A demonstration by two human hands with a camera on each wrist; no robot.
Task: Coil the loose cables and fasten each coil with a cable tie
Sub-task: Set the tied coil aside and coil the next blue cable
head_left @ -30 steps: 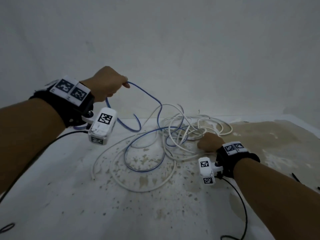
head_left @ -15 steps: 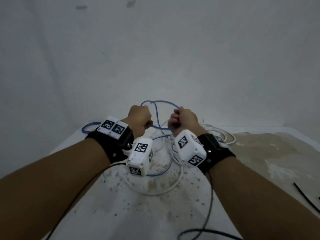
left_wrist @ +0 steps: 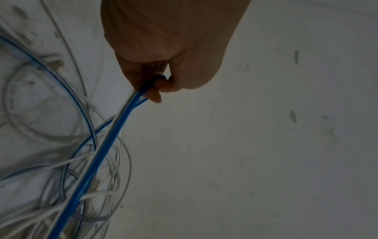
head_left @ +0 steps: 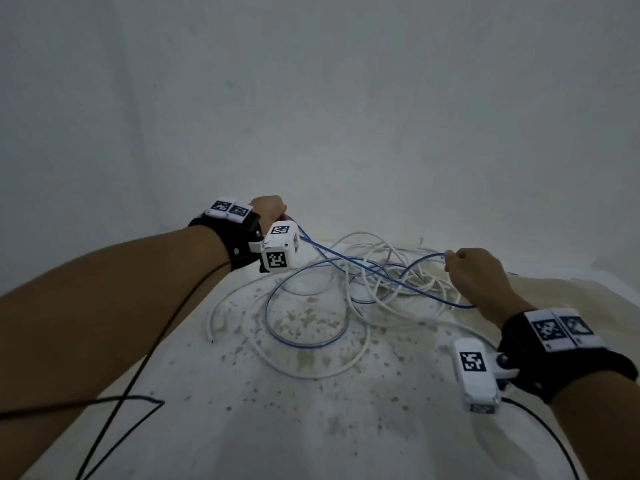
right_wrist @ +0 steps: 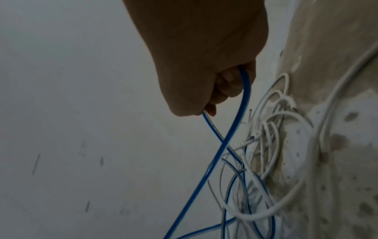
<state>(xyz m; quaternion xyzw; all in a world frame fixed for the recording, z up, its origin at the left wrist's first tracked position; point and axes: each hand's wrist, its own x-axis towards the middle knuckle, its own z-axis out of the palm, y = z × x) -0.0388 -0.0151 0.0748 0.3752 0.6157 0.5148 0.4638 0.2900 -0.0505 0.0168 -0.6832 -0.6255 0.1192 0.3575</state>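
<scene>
Left hand (head_left: 269,211) was raised at far left, fingers curled tight on doubled strands of thin, glossy blue cable (head_left: 377,271). Right hand (head_left: 476,271), at right, fisted round its loop. White cables (head_left: 346,368) lay tangled between on the stained table (head_left: 311,427).

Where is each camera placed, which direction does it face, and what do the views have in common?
Head: worn on the head, faces forward and down at the stained table; both forearms, left hand and right hand show.
Left wrist: looks along the left hand at its fingers pinching the blue cable.
Right wrist: looks along the right hand at a blue loop.
Shared: blue cable and white cables.
</scene>
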